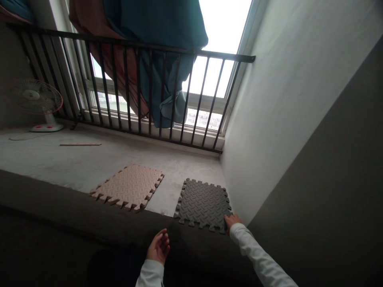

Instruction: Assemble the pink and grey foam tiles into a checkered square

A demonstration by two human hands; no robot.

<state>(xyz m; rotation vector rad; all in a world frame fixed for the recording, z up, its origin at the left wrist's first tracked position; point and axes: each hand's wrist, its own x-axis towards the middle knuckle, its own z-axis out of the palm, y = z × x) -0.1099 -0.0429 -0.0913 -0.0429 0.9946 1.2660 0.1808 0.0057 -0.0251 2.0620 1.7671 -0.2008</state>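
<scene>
A dark grey foam puzzle mat (205, 203) with jagged interlocking edges lies on the ledge near the right wall. My right hand (232, 221) grips its near right corner, the fingers resting at the edge. To the left lies a beige foam puzzle mat (131, 185), apart from the grey one, with bare ledge between them. My left hand (159, 246) hangs in the air in front of the ledge, below the gap between the two mats. Its fingers are loosely curled and apart, and nothing shows in it.
The concrete ledge (116, 153) ends in a front edge just before me. A dark metal railing (131, 83) runs along the window, with blue and pink curtains (158, 24) behind it. A fan (36, 99) and a thin strip (80, 144) sit at left; a wall (269, 99) rises at right.
</scene>
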